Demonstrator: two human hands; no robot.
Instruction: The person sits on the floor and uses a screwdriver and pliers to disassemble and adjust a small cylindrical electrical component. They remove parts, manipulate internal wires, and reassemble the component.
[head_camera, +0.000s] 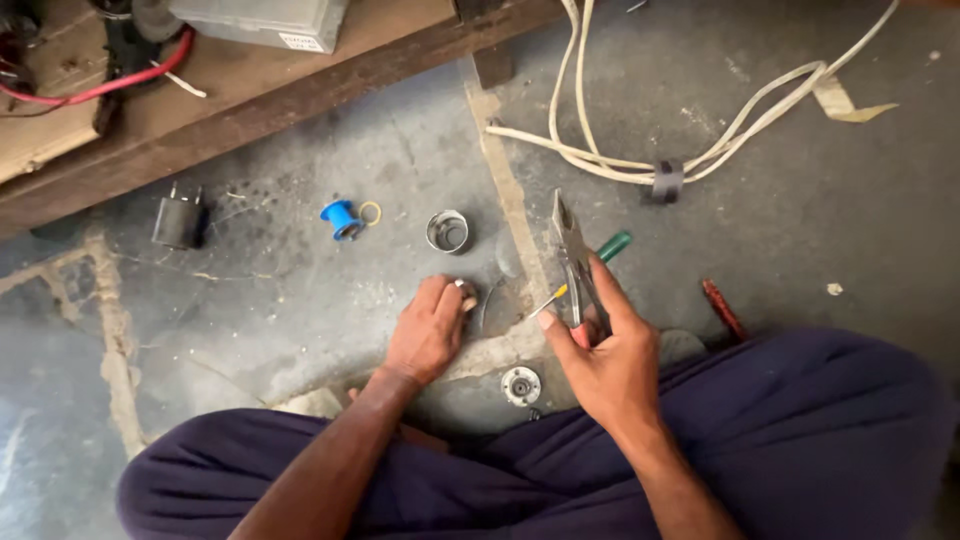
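Note:
My right hand (600, 355) grips a pair of pliers (572, 255) with red handles, jaws pointing away from me. A thin yellow-handled tool (553, 297) and a green-handled tool (614, 245) lie just beside that hand on the concrete floor. My left hand (428, 328) rests knuckles up on the floor, fingers curled over a small part (468, 297) I cannot make out. A round metal disc with a bearing (521, 385) lies between my knees. Further out sit a short metal cup (447, 231) and a blue spool (341, 217).
A black plug-like part (180, 220) lies at the left. White cables with a black tape roll (667, 180) run at the upper right. A red-handled tool (722, 308) lies by my right knee. A wooden bench (250, 100) with red wire and a grey box spans the top.

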